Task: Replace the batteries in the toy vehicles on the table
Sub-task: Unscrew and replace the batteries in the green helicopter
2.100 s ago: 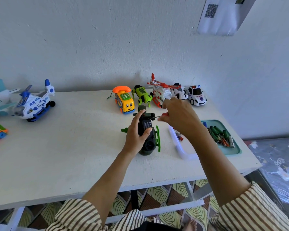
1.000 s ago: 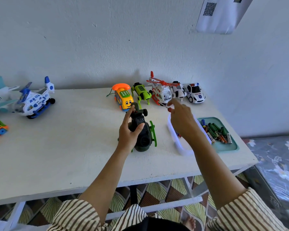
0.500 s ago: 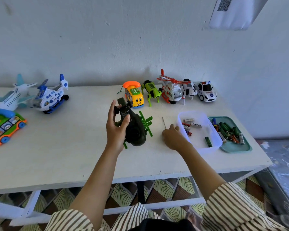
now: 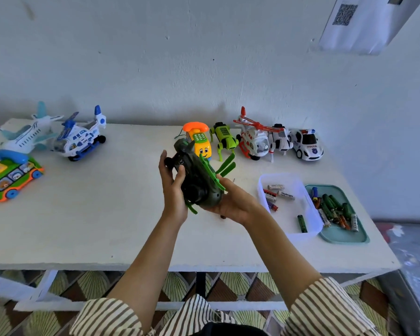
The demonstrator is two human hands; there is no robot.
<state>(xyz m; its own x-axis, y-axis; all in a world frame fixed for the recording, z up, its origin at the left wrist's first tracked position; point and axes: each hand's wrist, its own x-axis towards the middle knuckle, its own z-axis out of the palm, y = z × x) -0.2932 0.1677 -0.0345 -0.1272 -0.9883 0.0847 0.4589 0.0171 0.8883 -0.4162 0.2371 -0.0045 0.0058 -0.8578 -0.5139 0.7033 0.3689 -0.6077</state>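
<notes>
Green toy helicopter (image 4: pixel 199 183) hangs above mid-worktop (image 4: pixel 95 214): left grip (image 4: pixel 172 190) clasps its flank from 9 o'clock, thumb across; right grip (image 4: pixel 233 204) cups its underside from 4 o'clock, palm up.

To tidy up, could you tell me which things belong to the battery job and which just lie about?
Job: green helicopter, in left hand and right hand; battery tub; battery tray.
Lying about for now: police car, red helicopter, blue helicopter, paper on wall.
</notes>
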